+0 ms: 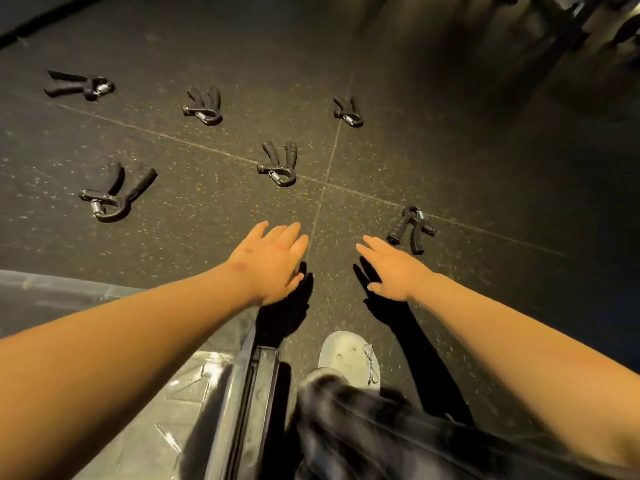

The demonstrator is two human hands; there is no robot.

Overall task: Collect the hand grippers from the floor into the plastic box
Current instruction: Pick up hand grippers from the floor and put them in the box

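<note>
Several black hand grippers with metal springs lie spread over the dark speckled floor. One hand gripper (411, 229) lies just right of my right hand (393, 270). Another hand gripper (280, 163) lies ahead of my left hand (272, 261), and a third hand gripper (116, 192) is further left. More lie at the back. Both hands stretch forward with straight fingers, above the floor, and hold nothing. The clear plastic box (242, 386) stands at the lower left under my left forearm, and nothing shows inside the part I can see.
My white shoe (349, 358) stands on the floor right of the box, with dark trousers below it. Floor tile seams cross between the hands. Dark gym equipment (588, 19) stands at the far top right.
</note>
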